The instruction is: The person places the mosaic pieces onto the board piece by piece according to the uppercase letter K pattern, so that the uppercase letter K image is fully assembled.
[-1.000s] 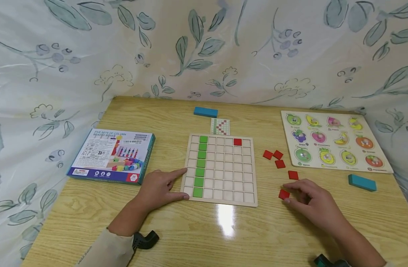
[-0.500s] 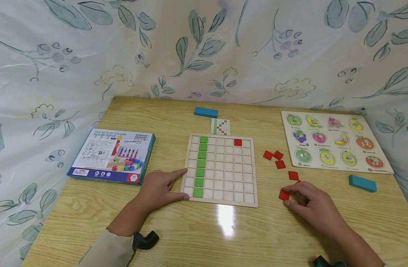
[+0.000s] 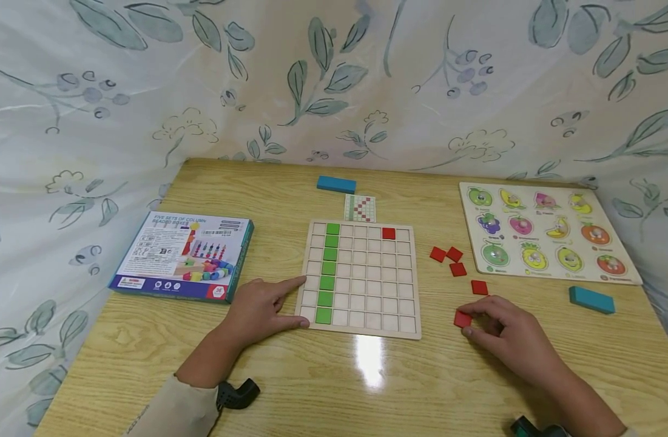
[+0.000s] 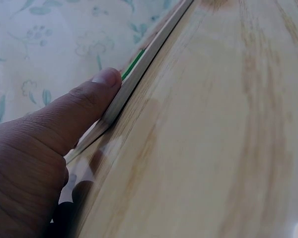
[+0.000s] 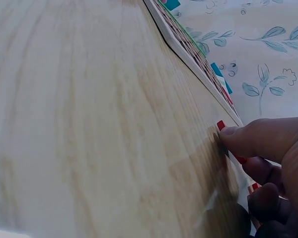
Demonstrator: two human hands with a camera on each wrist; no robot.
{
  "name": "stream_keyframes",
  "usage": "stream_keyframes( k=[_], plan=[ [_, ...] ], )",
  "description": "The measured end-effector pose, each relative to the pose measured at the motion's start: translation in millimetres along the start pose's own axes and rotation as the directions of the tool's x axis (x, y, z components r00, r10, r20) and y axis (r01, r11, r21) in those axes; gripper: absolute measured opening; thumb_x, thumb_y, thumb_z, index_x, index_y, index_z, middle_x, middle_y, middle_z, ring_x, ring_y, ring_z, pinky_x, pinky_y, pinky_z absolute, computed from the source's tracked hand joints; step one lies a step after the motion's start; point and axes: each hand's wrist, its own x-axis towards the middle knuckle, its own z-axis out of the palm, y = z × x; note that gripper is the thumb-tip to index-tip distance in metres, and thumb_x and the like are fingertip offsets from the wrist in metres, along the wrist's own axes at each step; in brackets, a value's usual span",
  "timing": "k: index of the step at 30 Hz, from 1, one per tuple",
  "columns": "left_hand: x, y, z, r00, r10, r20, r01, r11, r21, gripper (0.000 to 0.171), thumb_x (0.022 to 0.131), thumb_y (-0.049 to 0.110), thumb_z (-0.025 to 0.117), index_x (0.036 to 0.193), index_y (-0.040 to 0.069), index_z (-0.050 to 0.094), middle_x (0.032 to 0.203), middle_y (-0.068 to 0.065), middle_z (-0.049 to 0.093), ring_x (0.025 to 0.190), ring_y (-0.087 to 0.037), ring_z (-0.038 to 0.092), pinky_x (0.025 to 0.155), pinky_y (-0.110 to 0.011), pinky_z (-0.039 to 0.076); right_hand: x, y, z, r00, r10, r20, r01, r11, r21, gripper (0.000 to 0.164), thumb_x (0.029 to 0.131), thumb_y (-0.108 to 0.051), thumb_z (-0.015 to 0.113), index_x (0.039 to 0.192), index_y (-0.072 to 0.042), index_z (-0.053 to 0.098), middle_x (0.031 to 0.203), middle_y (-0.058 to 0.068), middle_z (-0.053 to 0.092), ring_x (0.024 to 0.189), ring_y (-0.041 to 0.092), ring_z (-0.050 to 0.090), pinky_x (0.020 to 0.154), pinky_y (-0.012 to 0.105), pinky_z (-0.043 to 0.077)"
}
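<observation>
A square wooden grid board [image 3: 415, 280] lies mid-table, with a column of green tiles [image 3: 328, 267] and one red tile [image 3: 388, 233] in its far row. My left hand [image 3: 255, 309] rests at the board's left side, its straight index finger and thumb touching the edge; the left wrist view shows the thumb [image 4: 102, 84] on the near corner. To the right of the board, my right hand [image 3: 511, 334] pinches a small red square tile [image 3: 462, 318] between thumb and index finger. That tile [image 5: 220, 125] looks tilted in the right wrist view, partly covered by the thumb.
Several loose red tiles [image 3: 458, 269] lie between the board and the fruit puzzle [image 3: 552, 278]. A small pattern card [image 3: 360, 208] and a blue block [image 3: 336, 184] are behind the board. A boxed bead set [image 3: 183, 255] lies left; another blue block [image 3: 591, 300] sits right.
The fingers of my right hand have come together on the red tile, the index finger moving to its far edge. My left hand and the board have stayed in place.
</observation>
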Motion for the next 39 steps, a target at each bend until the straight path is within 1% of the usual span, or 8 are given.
stream_keyframes(
  k=[6, 12, 14, 18, 21, 27, 32, 39],
  plan=[
    [0.2, 0.9, -1.0, 1.000, -0.002, 0.002, 0.002, 1.000, -0.006, 0.083, 0.079, 0.065, 0.086, 0.149, 0.024, 0.067, 0.060, 0.019, 0.034, 0.056, -0.003, 0.025, 0.064, -0.030, 0.030, 2, -3, -2, 1.000, 0.005, 0.001, -0.005, 1.000, 0.010, 0.035, 0.086, -0.012, 0.091, 0.115, -0.027, 0.078, 0.093, -0.009, 0.058, 0.072, 0.008, 0.047, 0.061, 0.026, 0.037],
    [-0.3, 1.4, -1.5, 1.000, -0.010, 0.005, 0.010, 1.000, -0.004, 0.084, 0.079, 0.065, 0.087, 0.149, 0.024, 0.067, 0.060, 0.019, 0.034, 0.056, -0.003, 0.025, 0.066, -0.031, 0.031, 7, -7, 0, 0.999, -0.038, -0.011, 0.038, 0.999, 0.033, 0.033, 0.087, -0.014, 0.091, 0.114, -0.029, 0.078, 0.104, -0.013, 0.065, 0.073, 0.007, 0.048, 0.063, 0.024, 0.039],
    [-0.8, 1.0, -1.1, 1.000, -0.013, 0.006, 0.013, 1.000, -0.001, 0.083, 0.079, 0.065, 0.086, 0.149, 0.024, 0.067, 0.060, 0.019, 0.034, 0.056, -0.003, 0.026, 0.066, -0.031, 0.031, 11, -10, 0, 0.998, -0.052, -0.019, 0.053, 0.998, 0.036, 0.034, 0.086, -0.014, 0.092, 0.113, -0.029, 0.078, 0.102, -0.013, 0.064, 0.072, 0.007, 0.048, 0.062, 0.024, 0.039],
    [-1.3, 0.5, -0.7, 1.000, -0.014, 0.004, 0.014, 1.000, 0.004, 0.083, 0.079, 0.065, 0.086, 0.149, 0.024, 0.067, 0.061, 0.019, 0.034, 0.056, -0.003, 0.026, 0.067, -0.031, 0.031, 18, -15, 1, 0.995, -0.089, -0.042, 0.091, 0.995, 0.047, 0.035, 0.084, -0.013, 0.093, 0.112, -0.028, 0.079, 0.089, -0.011, 0.057, 0.068, 0.006, 0.045, 0.060, 0.024, 0.036],
    [-0.9, 0.2, -1.0, 1.000, -0.005, 0.004, 0.005, 1.000, 0.008, 0.084, 0.079, 0.066, 0.086, 0.149, 0.024, 0.067, 0.061, 0.019, 0.034, 0.056, -0.003, 0.026, 0.066, -0.031, 0.031, 23, -17, 3, 0.994, -0.102, -0.046, 0.104, 0.993, 0.052, 0.036, 0.083, -0.011, 0.094, 0.112, -0.027, 0.079, 0.086, -0.009, 0.055, 0.067, 0.006, 0.044, 0.059, 0.024, 0.036],
    [1.2, 2.9, -2.9, 1.000, 0.008, 0.008, -0.008, 1.000, 0.007, 0.085, 0.078, 0.065, 0.087, 0.148, 0.023, 0.067, 0.061, 0.020, 0.034, 0.055, -0.002, 0.026, 0.066, -0.030, 0.032, 33, -23, 4, 0.995, -0.092, -0.036, 0.094, 0.993, 0.068, 0.034, 0.085, -0.010, 0.092, 0.113, -0.026, 0.079, 0.097, -0.009, 0.063, 0.070, 0.007, 0.047, 0.060, 0.024, 0.038],
    [0.6, 1.7, -2.1, 1.000, 0.013, 0.002, -0.013, 1.000, 0.004, 0.084, 0.078, 0.064, 0.087, 0.148, 0.023, 0.067, 0.060, 0.020, 0.034, 0.055, -0.002, 0.026, 0.064, -0.030, 0.031, 46, -29, 7, 0.995, -0.099, -0.029, 0.102, 0.991, 0.092, 0.034, 0.085, -0.010, 0.092, 0.114, -0.026, 0.079, 0.092, -0.007, 0.061, 0.069, 0.009, 0.048, 0.059, 0.025, 0.038],
    [0.4, 1.6, -3.4, 1.000, 0.012, 0.002, -0.012, 1.000, 0.006, 0.085, 0.077, 0.065, 0.087, 0.148, 0.023, 0.067, 0.060, 0.020, 0.033, 0.055, -0.002, 0.025, 0.064, -0.030, 0.031, 65, -37, 14, 0.995, -0.103, -0.013, 0.103, 0.988, 0.113, 0.033, 0.087, -0.011, 0.091, 0.115, -0.025, 0.080, 0.101, -0.008, 0.067, 0.070, 0.011, 0.051, 0.061, 0.025, 0.041]
  ],
)
